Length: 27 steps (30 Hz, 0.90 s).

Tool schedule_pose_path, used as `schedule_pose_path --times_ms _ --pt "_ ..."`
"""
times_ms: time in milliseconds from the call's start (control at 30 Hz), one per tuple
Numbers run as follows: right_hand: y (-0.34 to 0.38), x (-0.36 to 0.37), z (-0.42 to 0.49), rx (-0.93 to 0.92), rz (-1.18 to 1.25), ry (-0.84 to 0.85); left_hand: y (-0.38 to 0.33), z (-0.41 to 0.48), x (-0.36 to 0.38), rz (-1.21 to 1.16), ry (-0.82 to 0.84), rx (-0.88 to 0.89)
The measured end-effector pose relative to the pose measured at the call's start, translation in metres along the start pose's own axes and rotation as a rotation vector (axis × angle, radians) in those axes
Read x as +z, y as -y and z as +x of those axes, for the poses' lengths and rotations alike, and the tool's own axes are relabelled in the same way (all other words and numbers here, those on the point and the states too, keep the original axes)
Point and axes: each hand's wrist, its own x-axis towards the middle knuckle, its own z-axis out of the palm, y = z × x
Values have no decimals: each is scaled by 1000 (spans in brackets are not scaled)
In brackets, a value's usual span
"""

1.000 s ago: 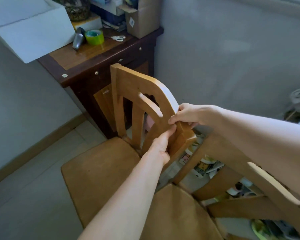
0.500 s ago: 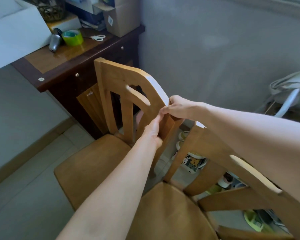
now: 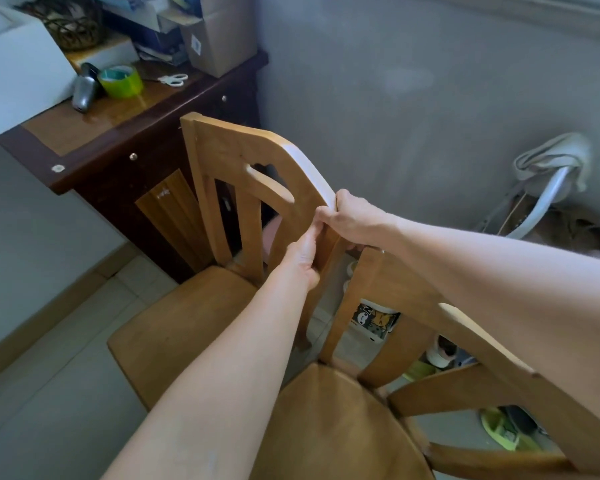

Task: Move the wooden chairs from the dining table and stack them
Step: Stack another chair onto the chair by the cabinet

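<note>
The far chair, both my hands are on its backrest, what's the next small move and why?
Probably lift the far chair a little and draw it toward the near chair. Both the left hand and the right hand grip the same backrest corner, and its seat sits beside the near one, not stacked.

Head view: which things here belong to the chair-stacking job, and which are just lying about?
Part of the job:
far wooden chair, gripped at its backrest by the left hand and right hand
near wooden chair

Just lying about:
dark cabinet
green tape roll
scissors
cardboard box
basket
shoes on the floor
</note>
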Motion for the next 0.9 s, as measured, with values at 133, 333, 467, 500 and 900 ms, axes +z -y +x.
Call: schedule_pose_path --times_ms 133,333,467,500,900 --pt "-14 13 -8 -68 -287 -172 6 -1 2 16 -20 -10" --pt "-23 24 -17 -233 -412 -388 7 1 -1 -6 -46 -1" --pt "-20 22 -18 -245 -434 -394 3 5 -3 -78 -44 11" --pt "-19 21 -18 -245 -429 -389 2 6 -3 -88 -50 14" --pt "-19 23 -22 -186 -431 -341 7 -11 -1 37 -105 28"
